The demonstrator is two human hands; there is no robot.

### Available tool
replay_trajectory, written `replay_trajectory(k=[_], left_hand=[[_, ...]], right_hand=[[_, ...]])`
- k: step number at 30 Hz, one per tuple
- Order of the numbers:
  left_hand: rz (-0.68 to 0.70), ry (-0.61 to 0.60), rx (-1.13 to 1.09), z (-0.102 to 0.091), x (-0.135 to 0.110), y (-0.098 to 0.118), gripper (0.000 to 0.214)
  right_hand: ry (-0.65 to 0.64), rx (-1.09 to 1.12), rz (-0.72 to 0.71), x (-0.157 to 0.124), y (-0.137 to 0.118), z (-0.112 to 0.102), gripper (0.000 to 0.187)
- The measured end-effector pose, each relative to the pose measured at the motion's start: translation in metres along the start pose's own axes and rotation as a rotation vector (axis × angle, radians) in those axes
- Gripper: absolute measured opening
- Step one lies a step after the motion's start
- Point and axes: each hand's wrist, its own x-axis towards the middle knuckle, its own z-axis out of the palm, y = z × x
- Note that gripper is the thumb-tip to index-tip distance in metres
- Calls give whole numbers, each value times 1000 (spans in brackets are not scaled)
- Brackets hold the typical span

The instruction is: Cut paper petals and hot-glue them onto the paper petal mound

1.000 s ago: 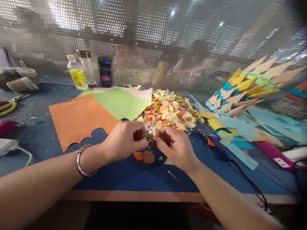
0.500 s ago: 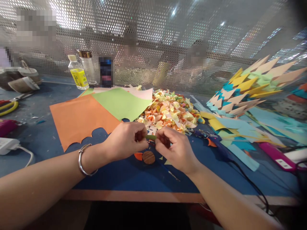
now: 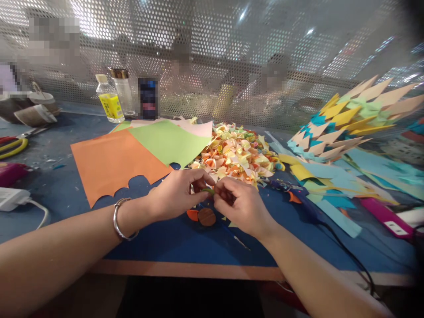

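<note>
The person's two hands meet over the near part of the blue table (image 3: 182,251), with a small green piece of paper (image 3: 209,191) between their fingertips. The left hand (image 3: 180,192) is half curled, its thumb and forefinger pinching the piece from the left, with a gap showing inside the curve of the fingers. The right hand (image 3: 241,203) is bent more tightly, thumb against curled fingers, and its fingertips press on the right end of the paper. How much of the piece lies hidden in the fingers cannot be told.

Just below the hands, a round wooden disc (image 3: 206,217) lies beside an orange scrap (image 3: 192,215). Behind them rises a heap of folded paper bits (image 3: 235,154); to its left, an orange sheet (image 3: 115,161) with a scalloped edge overlaps a green sheet (image 3: 172,141). A bracelet (image 3: 116,221) circles the left wrist.
</note>
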Motion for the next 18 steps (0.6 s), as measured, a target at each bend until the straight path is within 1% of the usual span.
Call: replay_trajectory(k=[3,6,7,10,12,15,18], left_hand=[[-50,-25,-76,2,1,-8,19],[-119,-86,-298,3,3,-12,12],[-158,-84,-386,3,4,-12,10],[-311,-7,-620,1,6,-8,9],[-388,47,-738,-1,7,-4,9],[-441,85,-826,-2,8,1,10],[-485,82,-853,-1,7,3,11]], right_hand=[[27,-6,-20,0,1,0,9],[95,-9,-51,-1,1,-1,8],[112,-13,-63,-1,1,-1,8],[126,-38,-117,-3,0,0,6],[114,-72,-169,-4,0,0,8],[82,-129,-233,-5,1,2,12],[55,-159,-249,-6,2,3,12]])
